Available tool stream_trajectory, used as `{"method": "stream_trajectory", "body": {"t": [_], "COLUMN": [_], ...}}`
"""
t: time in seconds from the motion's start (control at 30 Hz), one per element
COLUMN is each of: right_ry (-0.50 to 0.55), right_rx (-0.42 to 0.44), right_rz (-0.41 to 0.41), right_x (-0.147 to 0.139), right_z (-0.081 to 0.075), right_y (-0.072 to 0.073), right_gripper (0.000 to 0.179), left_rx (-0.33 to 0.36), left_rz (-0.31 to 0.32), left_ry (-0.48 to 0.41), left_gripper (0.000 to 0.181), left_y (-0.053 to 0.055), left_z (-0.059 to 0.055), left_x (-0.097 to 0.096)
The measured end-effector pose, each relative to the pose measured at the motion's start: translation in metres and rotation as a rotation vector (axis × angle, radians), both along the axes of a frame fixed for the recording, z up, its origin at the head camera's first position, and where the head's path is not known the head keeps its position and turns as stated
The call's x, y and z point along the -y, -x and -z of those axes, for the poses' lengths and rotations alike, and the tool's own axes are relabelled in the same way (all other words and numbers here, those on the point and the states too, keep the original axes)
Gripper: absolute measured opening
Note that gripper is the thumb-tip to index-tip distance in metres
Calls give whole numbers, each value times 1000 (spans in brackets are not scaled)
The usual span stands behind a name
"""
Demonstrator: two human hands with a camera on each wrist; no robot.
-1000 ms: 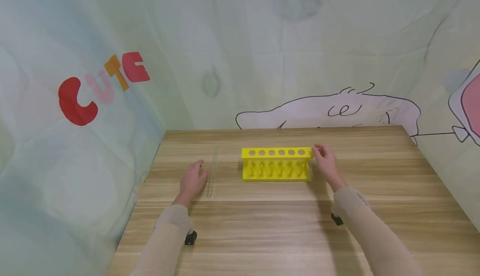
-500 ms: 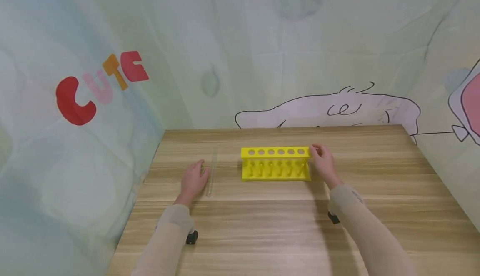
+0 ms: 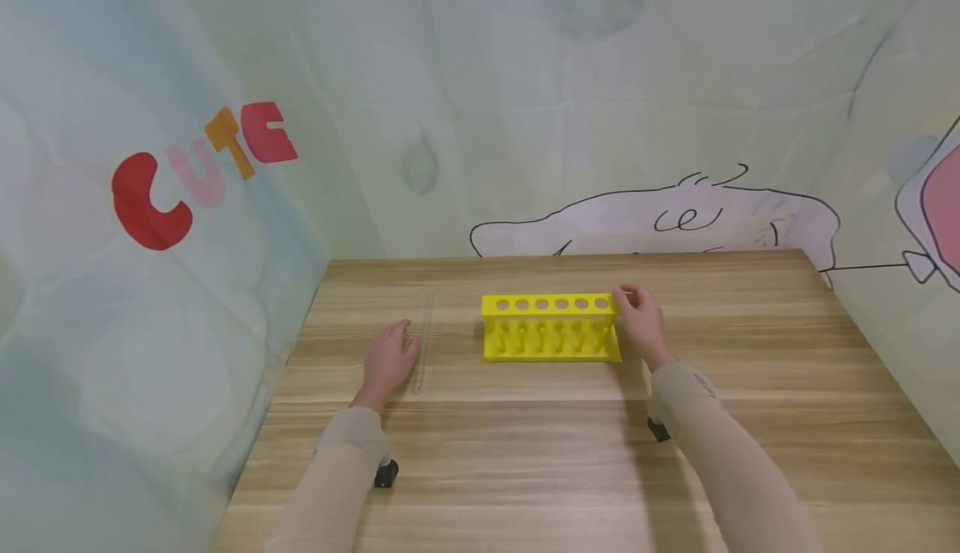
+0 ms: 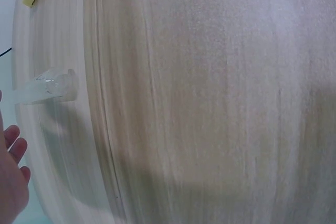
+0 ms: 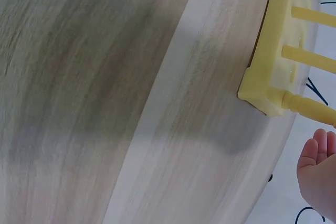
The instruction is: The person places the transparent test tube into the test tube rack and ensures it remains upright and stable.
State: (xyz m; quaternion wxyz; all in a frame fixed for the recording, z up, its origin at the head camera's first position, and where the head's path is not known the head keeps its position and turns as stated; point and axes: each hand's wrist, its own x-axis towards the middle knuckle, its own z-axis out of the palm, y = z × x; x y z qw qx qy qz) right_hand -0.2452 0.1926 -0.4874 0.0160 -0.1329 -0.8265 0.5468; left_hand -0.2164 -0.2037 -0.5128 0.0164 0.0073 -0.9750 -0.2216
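A clear glass test tube [image 3: 423, 344] lies lengthwise on the wooden table [image 3: 525, 461], left of a yellow test tube rack [image 3: 551, 353]. Just left of the tube is my left hand [image 3: 388, 363], its fingers loosely bent and holding nothing. The left wrist view shows the tube's end [image 4: 63, 85] a small gap from the fingertips [image 4: 18, 148]. My right hand [image 3: 643, 324] holds the right end of the rack's upper shelf, thumb over its edge. In the right wrist view the fingers [image 5: 321, 145] are beside the rack's end post [image 5: 310, 109]; the thumb is out of sight there.
A pale printed cloth [image 3: 420, 77] hangs behind the table and along its sides, with the letters CUTE on the left. The rack stands upright, with a row of round holes on top and pegs below. The table's back edge runs behind it.
My right hand has moved a little left, covering more of the rack's right end. My left hand has barely shifted toward the tube. Rack and tube stay in place.
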Motion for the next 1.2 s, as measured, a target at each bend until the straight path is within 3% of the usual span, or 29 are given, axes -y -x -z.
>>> {"method": "stream_trajectory", "body": {"t": [0.7,1.2], "right_ry": [26,86], "right_rx": [74,90], "right_rz": [12,25], "right_x": [6,8], "right_z": [7,10], "right_y": [3,7], "right_gripper": [60,50], "left_rx": [-42,-61], "left_rz": [-6,-6], "left_ry": [-28,-43], "left_gripper": [44,41], "left_y": [-1,-2], "left_z": [1,1], "left_x": [-3,-6]}}
